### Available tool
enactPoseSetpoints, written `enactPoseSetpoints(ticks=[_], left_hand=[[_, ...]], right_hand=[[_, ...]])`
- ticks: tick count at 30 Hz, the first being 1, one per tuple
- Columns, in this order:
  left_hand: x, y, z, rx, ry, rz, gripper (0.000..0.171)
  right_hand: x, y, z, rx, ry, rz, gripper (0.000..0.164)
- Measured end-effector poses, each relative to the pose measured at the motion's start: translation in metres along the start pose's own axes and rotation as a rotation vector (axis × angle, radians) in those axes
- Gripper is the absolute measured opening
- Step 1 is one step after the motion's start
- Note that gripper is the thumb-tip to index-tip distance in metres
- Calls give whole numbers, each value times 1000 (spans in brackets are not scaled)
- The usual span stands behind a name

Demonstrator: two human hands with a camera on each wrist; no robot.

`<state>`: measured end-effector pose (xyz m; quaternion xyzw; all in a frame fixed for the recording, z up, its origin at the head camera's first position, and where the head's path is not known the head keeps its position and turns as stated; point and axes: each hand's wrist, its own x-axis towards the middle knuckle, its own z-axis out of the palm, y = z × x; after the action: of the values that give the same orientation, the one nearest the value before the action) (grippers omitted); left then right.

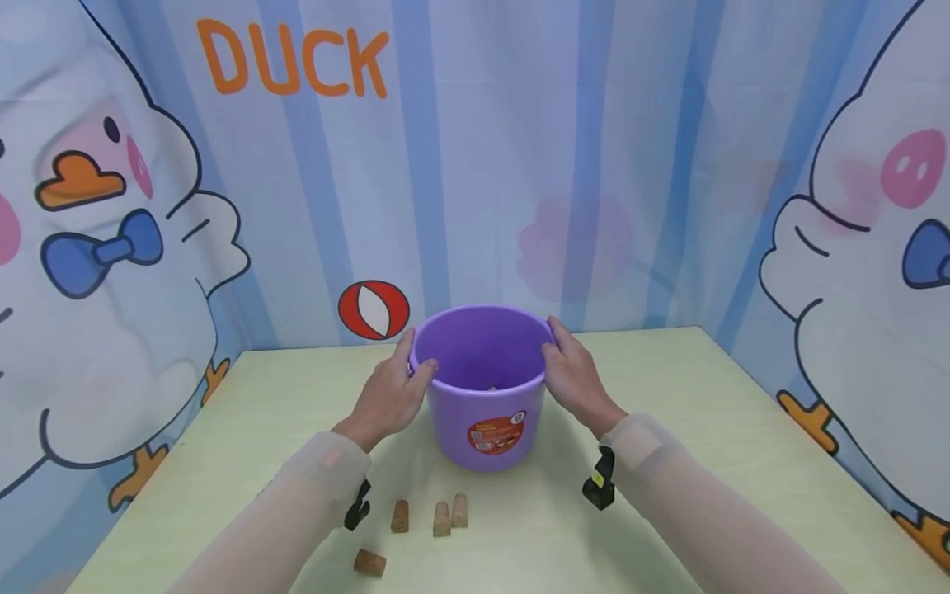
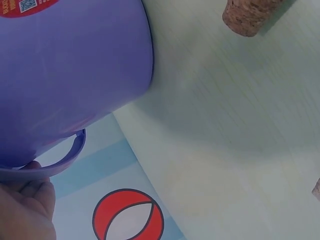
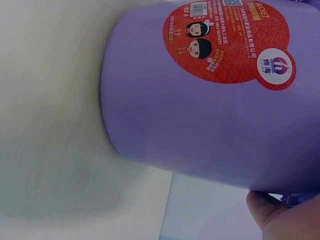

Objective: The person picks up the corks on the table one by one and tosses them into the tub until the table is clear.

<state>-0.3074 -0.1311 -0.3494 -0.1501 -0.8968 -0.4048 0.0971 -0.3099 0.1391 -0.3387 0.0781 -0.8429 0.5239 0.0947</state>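
Purple bucket (image 1: 486, 445) is approx. upright over the far-middle of the surface (image 1: 705, 388); can't tell if its base fully touches. Your L hand (image 1: 389, 396) & R hand (image 1: 575, 375) grip opp. sides of its rim. Four corks (image 1: 441, 519) sit nearer you, apart from the base. For a good hold, I'd match L/R grip pressure & level your wrists so the rim doesn't tip, esp. as sth. small (image 1: 492, 388) shows inside (can't ID it). Steer the base clear of the corks, else they'd prob. roll.
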Motion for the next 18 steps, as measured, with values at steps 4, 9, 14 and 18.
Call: enactPoseSetpoints(ticks=[4, 9, 14, 18], left_hand=[[0, 1, 1, -7, 10, 2, 77], [1, -2, 2, -5, 26, 18, 77], [1, -4, 3, -7, 41, 24, 79], [-1, -6, 2, 0, 54, 29, 80]], right_hand=[[0, -1, -1, -3, 1, 0, 60], [0, -1, -1, 1, -7, 9, 60], [0, -2, -1, 0, -15, 18, 60], [1, -2, -1, -13, -17, 18, 60]])
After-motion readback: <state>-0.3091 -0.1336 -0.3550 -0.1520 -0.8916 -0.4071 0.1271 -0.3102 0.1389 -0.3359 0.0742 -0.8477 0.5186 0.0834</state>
